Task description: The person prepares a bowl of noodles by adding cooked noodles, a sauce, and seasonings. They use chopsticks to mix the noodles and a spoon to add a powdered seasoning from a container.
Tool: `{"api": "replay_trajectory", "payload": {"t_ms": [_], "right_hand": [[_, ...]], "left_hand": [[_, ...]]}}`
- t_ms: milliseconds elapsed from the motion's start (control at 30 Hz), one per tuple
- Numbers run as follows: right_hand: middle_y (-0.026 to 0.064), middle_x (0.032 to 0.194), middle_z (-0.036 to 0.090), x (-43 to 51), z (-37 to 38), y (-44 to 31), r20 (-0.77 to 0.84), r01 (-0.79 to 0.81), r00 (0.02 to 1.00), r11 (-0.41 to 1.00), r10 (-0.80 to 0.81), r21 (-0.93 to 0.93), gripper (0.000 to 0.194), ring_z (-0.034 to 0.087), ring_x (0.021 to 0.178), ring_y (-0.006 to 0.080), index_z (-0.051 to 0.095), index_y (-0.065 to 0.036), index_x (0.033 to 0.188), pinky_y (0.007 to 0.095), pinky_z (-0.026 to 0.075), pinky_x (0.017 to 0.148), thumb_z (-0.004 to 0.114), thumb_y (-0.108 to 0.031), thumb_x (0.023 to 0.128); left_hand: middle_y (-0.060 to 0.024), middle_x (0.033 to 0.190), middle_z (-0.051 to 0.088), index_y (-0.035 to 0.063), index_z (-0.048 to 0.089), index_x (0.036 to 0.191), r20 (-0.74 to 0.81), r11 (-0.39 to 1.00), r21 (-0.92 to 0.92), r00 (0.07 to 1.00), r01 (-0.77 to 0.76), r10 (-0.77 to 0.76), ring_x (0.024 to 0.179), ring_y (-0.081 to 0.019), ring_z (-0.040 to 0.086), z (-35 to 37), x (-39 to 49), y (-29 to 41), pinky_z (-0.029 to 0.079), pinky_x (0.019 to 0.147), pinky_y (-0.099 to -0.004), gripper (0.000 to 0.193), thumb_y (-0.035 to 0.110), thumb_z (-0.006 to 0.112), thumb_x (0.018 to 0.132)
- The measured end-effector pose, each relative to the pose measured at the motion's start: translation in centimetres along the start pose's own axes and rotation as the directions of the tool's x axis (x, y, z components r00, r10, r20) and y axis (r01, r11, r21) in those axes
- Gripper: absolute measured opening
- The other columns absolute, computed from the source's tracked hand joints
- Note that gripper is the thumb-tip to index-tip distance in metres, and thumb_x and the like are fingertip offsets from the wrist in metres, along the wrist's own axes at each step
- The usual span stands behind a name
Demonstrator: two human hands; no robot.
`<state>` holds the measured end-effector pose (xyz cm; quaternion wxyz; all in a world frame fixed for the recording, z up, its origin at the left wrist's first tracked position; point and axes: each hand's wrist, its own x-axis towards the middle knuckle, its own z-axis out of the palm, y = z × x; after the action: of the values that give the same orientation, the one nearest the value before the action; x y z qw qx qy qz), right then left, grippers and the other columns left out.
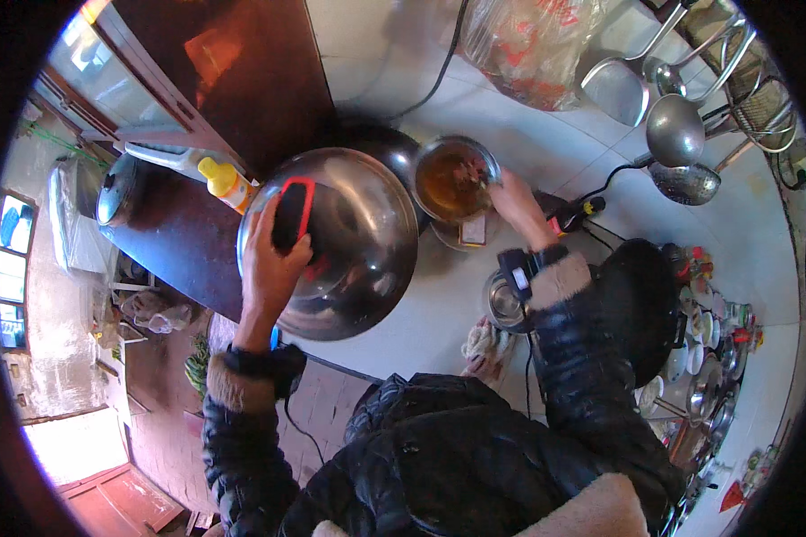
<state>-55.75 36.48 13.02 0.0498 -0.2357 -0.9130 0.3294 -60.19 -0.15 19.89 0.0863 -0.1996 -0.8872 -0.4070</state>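
Observation:
My left hand (272, 248) grips the black handle with a red edge (302, 201) on a large, shiny domed metal lid (369, 248). The lid looks tilted over a dark wok (393, 144), most of which it hides. To its right, my right hand (516, 205) holds the rim of a round metal bowl (436, 151). Brownish liquid (443, 184) fills the bowl, with reddish pieces at the side near my fingers. Under the bowl's near edge are a small box (473, 230) and part of a round dish, mostly covered.
A yellow-capped bottle (225, 181) stands left of the lid. Near my right forearm are a dark bottle (571, 215), a metal cup (506, 299), a cloth (487, 346) and a black pan (638, 309). Ladles (675, 131) hang on the tiled wall; a cord (443, 67) runs down it.

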Motion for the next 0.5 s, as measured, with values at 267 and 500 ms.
{"api": "replay_trajectory", "payload": {"t_ms": [267,500], "right_hand": [[0.0256,0.093,0.059,-13.0,-3.8,5.6,0.061,-0.15,0.988,0.984,0.144,0.095,0.025,0.056,0.092,0.0417,0.053,0.002,0.101,0.0451,0.044,0.079,0.048,-0.015,0.083],[0.0234,0.084,0.059,-20.6,-4.2,5.9,0.168,-0.309,0.946,0.924,0.276,0.227,0.025,0.062,0.078,0.0335,0.052,0.001,0.104,0.04,0.049,0.066,0.049,-0.01,0.082]], "left_hand": [[-0.0192,0.115,0.05,0.0027,0.045,0.126,0.1,0.997,0.075,0.995,0.012,-0.02,0.105,-0.0342,0.052,7.1,5.8,-1.2,0.042,0.089,-0.0392,0.063,0.026,0.064,0.07],[-0.0218,0.12,0.047,0.0002,0.043,0.126,0.124,0.997,0.079,0.992,-0.024,0.015,0.109,-0.0358,0.05,11.2,9.4,-3.0,0.041,0.092,-0.0396,0.066,0.026,0.062,0.069]]}}
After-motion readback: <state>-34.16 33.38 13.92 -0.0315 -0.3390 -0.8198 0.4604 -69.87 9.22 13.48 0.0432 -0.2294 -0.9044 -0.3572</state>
